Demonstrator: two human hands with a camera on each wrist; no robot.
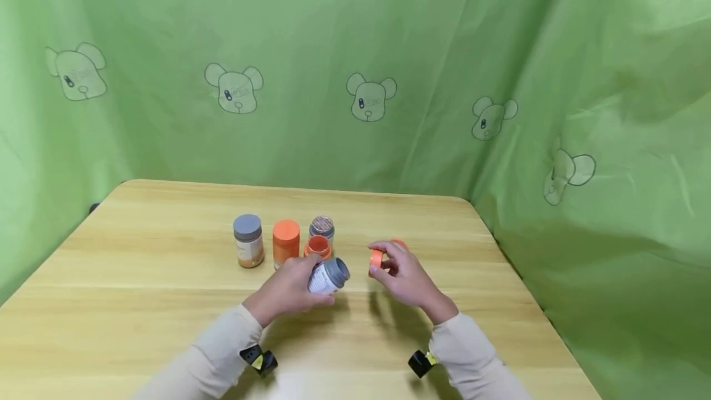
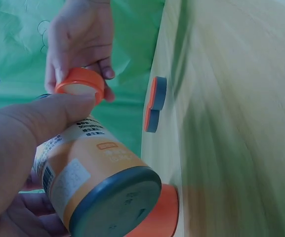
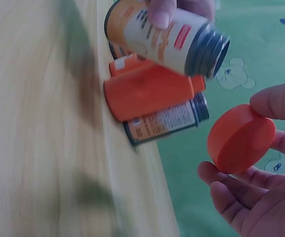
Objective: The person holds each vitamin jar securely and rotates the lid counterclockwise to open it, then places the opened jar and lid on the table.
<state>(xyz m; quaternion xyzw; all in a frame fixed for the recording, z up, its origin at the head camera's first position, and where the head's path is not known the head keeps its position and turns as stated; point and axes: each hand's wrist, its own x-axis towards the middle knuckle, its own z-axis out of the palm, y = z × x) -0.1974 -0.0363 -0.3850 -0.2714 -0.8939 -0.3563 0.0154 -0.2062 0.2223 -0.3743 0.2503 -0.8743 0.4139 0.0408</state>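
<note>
My left hand (image 1: 289, 287) grips an uncapped grey-necked pill bottle (image 1: 322, 279) with a white and orange label, tilted so its mouth points up and right. My right hand (image 1: 410, 278) pinches an orange screw cap (image 1: 375, 260) by its edge, a short gap away from the bottle's mouth. The cap's pale inner side (image 2: 80, 89) faces the bottle in the left wrist view. Just behind the held bottle stands an uncapped orange bottle (image 1: 319, 244), partly covered by it. Another grey bottle (image 1: 322, 227), its mouth topped by a patterned disc, stands behind that one.
To the left stand a grey-capped bottle (image 1: 248, 241) and an orange-capped orange bottle (image 1: 286, 241). Two orange-and-grey caps (image 2: 158, 94) lie on the wooden table (image 1: 166, 338) beyond my right hand. A green curtain (image 1: 300, 141) hangs along the table's far and right sides.
</note>
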